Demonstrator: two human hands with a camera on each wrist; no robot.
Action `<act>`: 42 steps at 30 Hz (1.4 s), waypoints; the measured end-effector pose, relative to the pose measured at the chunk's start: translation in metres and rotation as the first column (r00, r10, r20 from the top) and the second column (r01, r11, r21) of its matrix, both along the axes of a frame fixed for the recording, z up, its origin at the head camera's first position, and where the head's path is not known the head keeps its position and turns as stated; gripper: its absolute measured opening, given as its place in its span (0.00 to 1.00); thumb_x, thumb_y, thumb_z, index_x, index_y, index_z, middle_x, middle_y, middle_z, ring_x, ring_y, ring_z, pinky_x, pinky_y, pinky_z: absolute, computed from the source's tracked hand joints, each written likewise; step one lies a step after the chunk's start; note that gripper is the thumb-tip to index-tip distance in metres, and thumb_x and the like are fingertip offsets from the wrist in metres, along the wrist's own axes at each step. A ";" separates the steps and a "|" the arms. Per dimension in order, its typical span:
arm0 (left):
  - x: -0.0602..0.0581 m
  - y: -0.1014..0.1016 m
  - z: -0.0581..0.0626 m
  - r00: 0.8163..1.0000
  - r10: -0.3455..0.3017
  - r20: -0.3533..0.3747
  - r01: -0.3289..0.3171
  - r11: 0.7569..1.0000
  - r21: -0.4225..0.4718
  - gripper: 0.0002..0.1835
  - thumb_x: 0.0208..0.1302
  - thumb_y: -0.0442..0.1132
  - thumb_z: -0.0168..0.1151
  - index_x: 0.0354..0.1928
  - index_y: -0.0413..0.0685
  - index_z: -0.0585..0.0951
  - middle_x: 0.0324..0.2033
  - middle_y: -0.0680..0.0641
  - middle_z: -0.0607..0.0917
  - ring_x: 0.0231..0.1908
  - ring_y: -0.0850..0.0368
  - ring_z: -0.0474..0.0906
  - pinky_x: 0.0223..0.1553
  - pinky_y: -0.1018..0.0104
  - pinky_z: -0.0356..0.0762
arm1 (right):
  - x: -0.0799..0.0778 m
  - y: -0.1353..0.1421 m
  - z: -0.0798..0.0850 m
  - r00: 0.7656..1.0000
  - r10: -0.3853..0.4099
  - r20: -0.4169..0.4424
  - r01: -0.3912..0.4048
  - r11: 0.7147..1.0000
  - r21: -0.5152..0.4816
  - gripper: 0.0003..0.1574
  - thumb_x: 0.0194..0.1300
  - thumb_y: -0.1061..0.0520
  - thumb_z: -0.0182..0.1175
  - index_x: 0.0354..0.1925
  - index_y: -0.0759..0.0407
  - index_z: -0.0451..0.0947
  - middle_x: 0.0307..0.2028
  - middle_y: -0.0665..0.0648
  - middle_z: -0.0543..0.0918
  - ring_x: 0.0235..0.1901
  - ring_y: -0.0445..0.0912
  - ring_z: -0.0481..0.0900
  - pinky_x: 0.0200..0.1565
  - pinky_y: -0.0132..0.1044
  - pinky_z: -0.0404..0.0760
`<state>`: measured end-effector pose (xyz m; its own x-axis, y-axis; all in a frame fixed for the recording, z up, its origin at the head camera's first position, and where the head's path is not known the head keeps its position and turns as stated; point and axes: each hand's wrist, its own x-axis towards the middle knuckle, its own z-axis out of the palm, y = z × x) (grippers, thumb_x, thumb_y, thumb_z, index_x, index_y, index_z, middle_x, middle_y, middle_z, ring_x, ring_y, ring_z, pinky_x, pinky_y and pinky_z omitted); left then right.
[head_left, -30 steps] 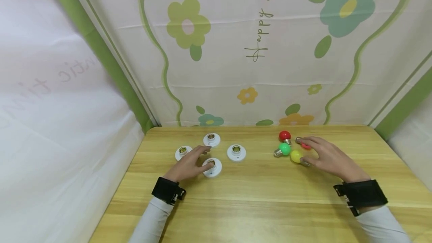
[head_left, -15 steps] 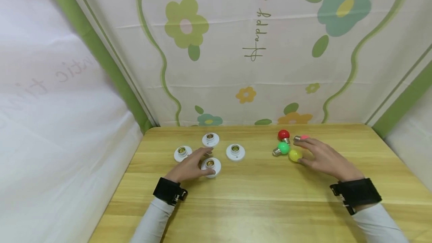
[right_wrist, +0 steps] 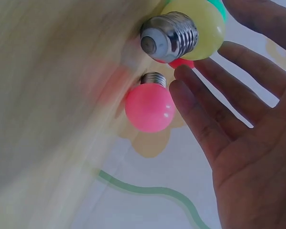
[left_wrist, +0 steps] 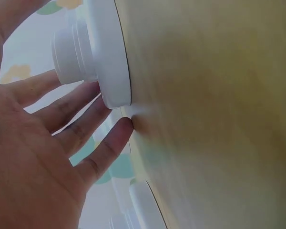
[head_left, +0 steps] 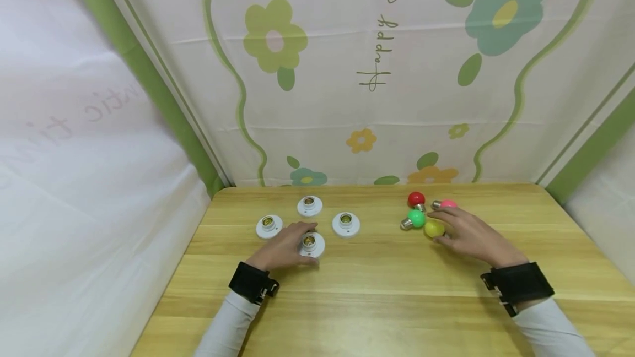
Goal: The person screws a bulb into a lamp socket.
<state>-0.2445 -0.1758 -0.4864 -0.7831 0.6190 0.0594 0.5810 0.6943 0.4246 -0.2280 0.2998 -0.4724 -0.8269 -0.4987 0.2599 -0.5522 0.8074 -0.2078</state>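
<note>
My left hand [head_left: 281,248] reaches around the nearest white round lamp holder [head_left: 315,248], fingers at its far side and thumb at its front. In the left wrist view the fingers are loosely spread behind that holder's raised collar [left_wrist: 69,55], with fingertips right at the base. My right hand [head_left: 473,238] arches beside the yellow light bulb [head_left: 434,228], thumb in front and fingers beyond. The right wrist view shows these fingers nearly straight, next to the yellow bulb and its screw cap [right_wrist: 174,36]. A pink bulb [head_left: 448,204] lies just past the right fingers.
A green bulb [head_left: 416,218] and a red bulb [head_left: 416,199] lie left of the yellow one. Three more lamp holders stand at the left [head_left: 268,227], back [head_left: 310,206] and right [head_left: 346,225]. The wooden table [head_left: 387,296] ends at a patterned curtain [head_left: 327,98].
My left thumb has come off the holder's top to its front. My right hand has shifted slightly left around the yellow bulb. The pink bulb has shifted back and shows more from behind the fingers.
</note>
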 end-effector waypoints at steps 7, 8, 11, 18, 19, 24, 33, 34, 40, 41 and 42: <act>0.002 0.001 0.002 1.000 0.016 -0.003 -0.016 0.999 -0.049 0.52 0.46 0.67 0.70 0.70 0.50 0.65 0.66 0.50 0.69 0.64 0.53 0.63 0.64 0.52 0.64 | -0.003 -0.003 -0.004 1.000 0.016 -0.025 -0.016 1.000 0.001 0.37 0.54 0.48 0.71 0.59 0.62 0.75 0.60 0.69 0.73 0.60 0.63 0.68 0.56 0.61 0.72; 0.002 0.001 0.002 1.000 0.016 -0.005 -0.016 0.998 -0.057 0.51 0.46 0.67 0.70 0.70 0.50 0.66 0.66 0.50 0.69 0.64 0.53 0.63 0.64 0.52 0.64 | -0.003 -0.003 -0.005 0.999 0.022 -0.033 -0.022 1.000 -0.001 0.37 0.53 0.48 0.71 0.58 0.63 0.75 0.60 0.69 0.73 0.59 0.63 0.68 0.55 0.61 0.73; 0.003 0.002 0.003 1.000 0.007 -0.019 -0.009 0.997 -0.073 0.48 0.47 0.66 0.69 0.68 0.49 0.69 0.64 0.48 0.71 0.64 0.52 0.63 0.64 0.51 0.65 | -0.004 -0.004 -0.008 0.998 0.034 -0.051 -0.035 0.999 -0.012 0.35 0.51 0.50 0.73 0.56 0.63 0.77 0.58 0.69 0.75 0.58 0.63 0.70 0.54 0.60 0.74; 0.004 0.002 0.006 1.000 -0.004 -0.025 0.001 0.996 -0.087 0.42 0.50 0.62 0.70 0.65 0.51 0.72 0.62 0.48 0.72 0.62 0.52 0.65 0.63 0.52 0.66 | -0.003 -0.003 -0.010 0.999 0.026 -0.033 -0.027 1.000 -0.014 0.32 0.52 0.53 0.73 0.55 0.63 0.77 0.59 0.70 0.74 0.58 0.63 0.70 0.53 0.60 0.75; 0.004 0.002 0.006 1.000 -0.003 -0.024 0.001 0.996 -0.087 0.41 0.50 0.62 0.70 0.65 0.51 0.72 0.62 0.48 0.72 0.62 0.52 0.65 0.63 0.52 0.66 | -0.003 -0.003 -0.010 0.999 0.026 -0.026 -0.026 1.000 -0.015 0.32 0.53 0.53 0.72 0.55 0.63 0.77 0.59 0.70 0.74 0.58 0.64 0.70 0.53 0.60 0.75; 0.004 0.002 0.005 1.000 -0.003 -0.020 0.001 0.997 -0.081 0.40 0.51 0.61 0.70 0.64 0.51 0.73 0.62 0.48 0.72 0.63 0.52 0.64 0.63 0.52 0.66 | -0.002 -0.003 -0.010 1.000 0.022 -0.008 -0.022 1.000 -0.005 0.31 0.55 0.55 0.71 0.56 0.62 0.77 0.61 0.70 0.72 0.59 0.63 0.69 0.54 0.60 0.75; 0.002 0.002 0.000 0.999 -0.004 -0.037 0.000 0.995 -0.095 0.38 0.52 0.61 0.69 0.64 0.53 0.73 0.61 0.51 0.73 0.63 0.54 0.64 0.64 0.52 0.64 | 0.001 -0.005 -0.010 1.000 0.019 -0.004 -0.019 1.000 -0.012 0.31 0.54 0.56 0.71 0.56 0.62 0.77 0.61 0.71 0.72 0.58 0.64 0.70 0.54 0.60 0.75; 0.003 0.002 0.000 0.999 -0.004 -0.037 0.001 0.996 -0.092 0.38 0.52 0.61 0.69 0.64 0.53 0.73 0.61 0.51 0.73 0.63 0.54 0.64 0.64 0.52 0.64 | 0.000 -0.004 -0.010 1.000 0.016 0.001 -0.016 1.000 -0.012 0.31 0.54 0.56 0.71 0.56 0.62 0.77 0.61 0.71 0.71 0.58 0.64 0.70 0.54 0.60 0.75; 0.004 0.003 0.002 0.999 -0.012 -0.049 0.008 0.996 -0.090 0.38 0.53 0.61 0.69 0.64 0.52 0.73 0.61 0.49 0.73 0.62 0.53 0.65 0.62 0.51 0.66 | -0.001 -0.005 -0.007 1.000 0.008 0.013 -0.008 1.000 -0.016 0.30 0.55 0.57 0.71 0.56 0.62 0.76 0.61 0.71 0.72 0.58 0.63 0.70 0.53 0.59 0.75; 0.004 0.003 0.002 0.998 -0.015 -0.053 0.010 0.996 -0.088 0.38 0.53 0.61 0.69 0.64 0.52 0.73 0.61 0.49 0.73 0.61 0.53 0.65 0.62 0.51 0.67 | -0.001 -0.005 -0.007 1.000 0.007 0.008 -0.007 1.000 -0.015 0.30 0.54 0.57 0.71 0.56 0.62 0.76 0.60 0.71 0.73 0.58 0.63 0.71 0.53 0.59 0.76; 0.004 0.003 0.002 0.998 -0.016 -0.055 0.011 0.996 -0.084 0.38 0.54 0.61 0.68 0.64 0.51 0.73 0.60 0.49 0.73 0.61 0.53 0.66 0.61 0.51 0.67 | -0.002 -0.005 -0.007 1.000 0.006 0.004 -0.006 1.000 -0.015 0.31 0.54 0.57 0.71 0.56 0.62 0.76 0.60 0.71 0.73 0.58 0.63 0.71 0.53 0.59 0.76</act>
